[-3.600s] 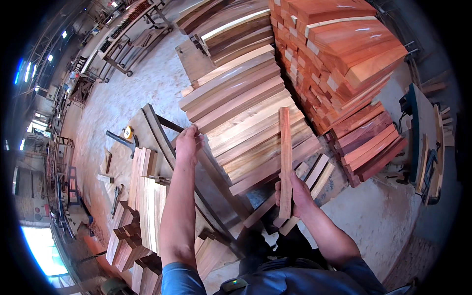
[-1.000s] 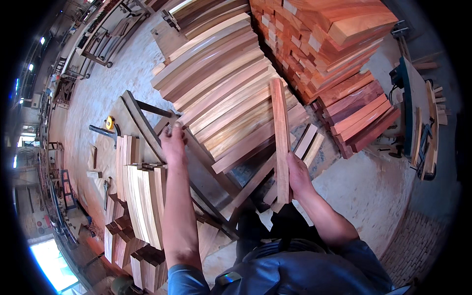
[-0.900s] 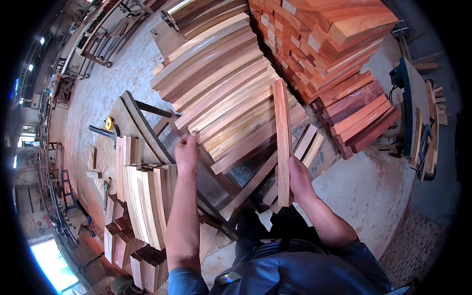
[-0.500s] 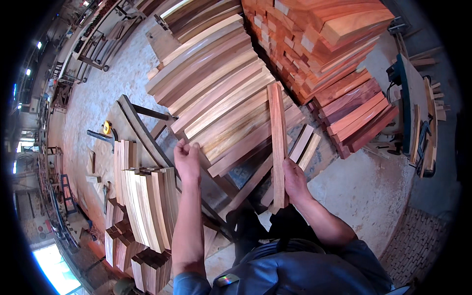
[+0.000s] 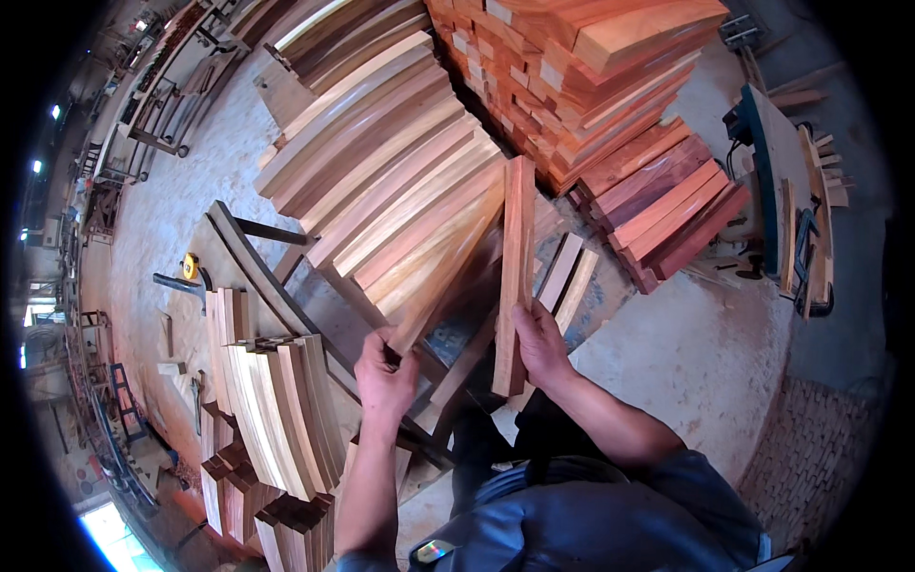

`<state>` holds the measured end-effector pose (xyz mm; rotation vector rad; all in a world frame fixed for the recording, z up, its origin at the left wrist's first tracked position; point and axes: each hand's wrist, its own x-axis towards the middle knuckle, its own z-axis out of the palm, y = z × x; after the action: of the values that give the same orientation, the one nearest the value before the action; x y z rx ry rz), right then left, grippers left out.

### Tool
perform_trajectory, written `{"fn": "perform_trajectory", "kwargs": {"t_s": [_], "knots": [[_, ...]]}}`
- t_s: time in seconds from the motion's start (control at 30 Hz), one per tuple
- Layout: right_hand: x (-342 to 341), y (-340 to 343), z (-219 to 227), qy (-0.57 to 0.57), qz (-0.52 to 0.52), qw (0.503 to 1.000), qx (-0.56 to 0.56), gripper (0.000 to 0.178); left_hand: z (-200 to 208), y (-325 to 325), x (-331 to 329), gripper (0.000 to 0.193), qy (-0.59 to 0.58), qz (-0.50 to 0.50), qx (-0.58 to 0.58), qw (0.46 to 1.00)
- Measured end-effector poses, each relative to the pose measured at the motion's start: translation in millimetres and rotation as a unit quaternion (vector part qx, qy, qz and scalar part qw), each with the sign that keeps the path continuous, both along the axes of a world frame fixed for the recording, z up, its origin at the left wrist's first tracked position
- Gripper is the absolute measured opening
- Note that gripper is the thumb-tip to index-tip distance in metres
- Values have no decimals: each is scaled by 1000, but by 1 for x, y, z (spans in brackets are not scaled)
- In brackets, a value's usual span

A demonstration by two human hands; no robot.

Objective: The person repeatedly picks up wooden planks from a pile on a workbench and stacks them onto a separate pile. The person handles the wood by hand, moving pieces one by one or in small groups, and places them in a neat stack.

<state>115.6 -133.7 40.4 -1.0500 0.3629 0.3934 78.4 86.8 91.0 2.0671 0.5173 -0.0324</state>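
Observation:
My left hand (image 5: 385,377) is closed around the near end of a yellow-brown wooden slat (image 5: 452,265). That slat slants away to the upper right, its far part over a stack of curved pale and pinkish slats (image 5: 376,172). My right hand (image 5: 543,349) grips a reddish wooden slat (image 5: 516,257) near its lower end, and the slat points away from me almost straight. The far tips of the two held slats are close together. A few loose slats (image 5: 560,270) lie just beyond my right hand.
A tall pile of orange-red wood blocks (image 5: 586,105) stands at the far right, with darker red pieces (image 5: 658,200) beside it. To the left are upright bundles of slats (image 5: 281,410), a curved-edged table (image 5: 250,250) and a yellow tape measure (image 5: 190,266).
My left hand has taken hold of the yellow-brown slat and swung its near end toward me, off the stack's front. The view has shifted slightly; my right hand still holds the reddish slat.

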Motion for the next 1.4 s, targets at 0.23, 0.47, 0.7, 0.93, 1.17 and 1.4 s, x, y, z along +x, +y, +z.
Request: {"fn": "perform_trajectory", "kwargs": {"t_s": [0.23, 0.47, 0.7, 0.93, 1.17, 1.4], "knots": [[10, 1, 13, 42, 20, 998, 50, 24, 16, -28, -4, 26, 130, 99, -507, 846], [11, 13, 10, 51, -29, 996, 63, 26, 10, -61, -34, 37, 33, -43, -190, 980], [16, 5, 19, 29, 23, 992, 118, 32, 17, -84, -33, 38, 25, -16, -345, 938], [11, 0, 41, 41, 40, 985, 160, 33, 28, -89, -48, 39, 14, -26, -361, 932], [-18, 22, 65, 111, 182, 935, 284, 100, 36, -77, -103, 45, -70, 3, -440, 895], [-86, 59, 69, -37, 257, 964, 58, 79, 73, -3, -141, 71, -73, 12, -211, 975]]}}
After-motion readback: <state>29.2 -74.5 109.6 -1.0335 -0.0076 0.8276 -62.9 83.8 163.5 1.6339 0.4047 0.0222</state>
